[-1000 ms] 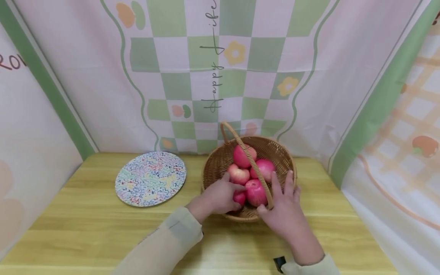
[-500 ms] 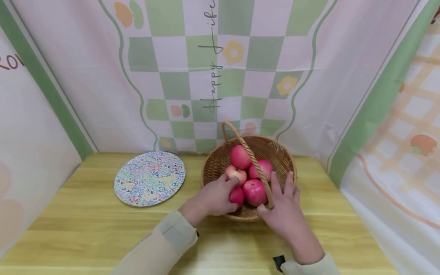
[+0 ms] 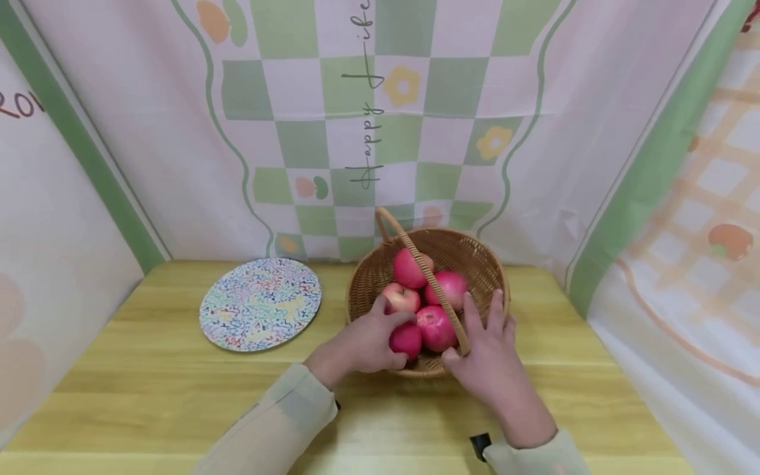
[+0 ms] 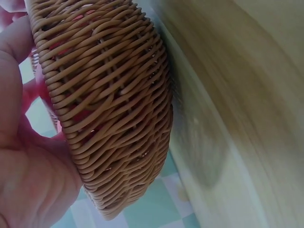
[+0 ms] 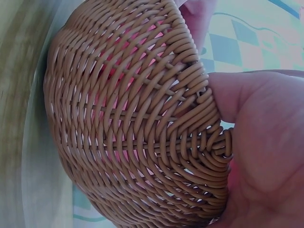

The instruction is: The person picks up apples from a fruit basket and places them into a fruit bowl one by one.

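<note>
Red apple (image 3: 407, 342) in left hand (image 3: 369, 339)

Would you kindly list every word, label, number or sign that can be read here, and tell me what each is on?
"Happy Life", running sideways up the back curtain.
"RO", then an incomplete letter, on the left curtain.
Dark red marks at the top of the right curtain: cut off, unreadable.
Plate, basket and apples: no readable text.
</note>
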Available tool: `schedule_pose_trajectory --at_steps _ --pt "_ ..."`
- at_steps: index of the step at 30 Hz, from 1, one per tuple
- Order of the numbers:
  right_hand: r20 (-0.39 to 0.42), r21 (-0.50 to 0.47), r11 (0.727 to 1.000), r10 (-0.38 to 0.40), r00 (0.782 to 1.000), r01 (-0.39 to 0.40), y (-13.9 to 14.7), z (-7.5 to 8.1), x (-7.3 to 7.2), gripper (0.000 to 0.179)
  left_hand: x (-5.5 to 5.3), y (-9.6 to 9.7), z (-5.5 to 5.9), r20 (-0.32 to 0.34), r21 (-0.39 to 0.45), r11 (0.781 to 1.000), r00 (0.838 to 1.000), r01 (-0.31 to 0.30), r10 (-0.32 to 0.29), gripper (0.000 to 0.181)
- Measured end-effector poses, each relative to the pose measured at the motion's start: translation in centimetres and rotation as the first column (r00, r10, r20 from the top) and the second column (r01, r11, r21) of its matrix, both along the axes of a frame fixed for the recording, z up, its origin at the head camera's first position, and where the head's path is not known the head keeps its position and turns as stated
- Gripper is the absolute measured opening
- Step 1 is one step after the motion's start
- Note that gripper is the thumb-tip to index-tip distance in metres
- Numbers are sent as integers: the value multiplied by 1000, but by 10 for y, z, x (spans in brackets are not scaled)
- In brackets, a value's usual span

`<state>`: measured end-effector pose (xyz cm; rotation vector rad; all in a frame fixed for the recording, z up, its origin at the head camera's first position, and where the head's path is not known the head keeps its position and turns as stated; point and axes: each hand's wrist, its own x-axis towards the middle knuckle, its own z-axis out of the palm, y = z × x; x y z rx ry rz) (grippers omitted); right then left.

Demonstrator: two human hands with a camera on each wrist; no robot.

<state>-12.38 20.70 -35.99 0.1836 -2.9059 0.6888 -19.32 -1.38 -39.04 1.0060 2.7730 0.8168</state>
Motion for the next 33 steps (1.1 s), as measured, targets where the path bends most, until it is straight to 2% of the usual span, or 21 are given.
schedule_pose_trajectory --at_steps 5,10,14,18,21,24,28,33 --pt "7 -3 1000 -1 1000 1 1 1 0 97 2 0 0 -3 -16 1000 1000 -20 20 69" --pt "24 -10 1000 -5 1000 5 2 0 0 97 3 2 1 -71 -76 997 997 -10 4 70" --pt "27 -18 1000 2 1000 -2 2 1 1 99 5 5 4 -117 -124 992 993 -32 17 67" --pt "28 -18 1000 8 1000 -7 1 1 2 99 8 8 9 -111 -154 986 993 -60 43 69" --pt "37 -17 1000 1 999 -1 1 1 1 101 9 7 13 -88 -149 985 993 -86 73 77" --pt "40 -18 1000 -8 999 9 1 0 0 101 10 7 15 -99 -145 984 991 -99 85 82" --pt "35 -19 1000 -11 999 11 3 0 0 98 10 6 17 -150 -165 983 987 -76 52 72" --pt "42 -20 1000 -4 999 5 3 1 0 97 11 5 19 -134 -177 982 990 -67 43 63"
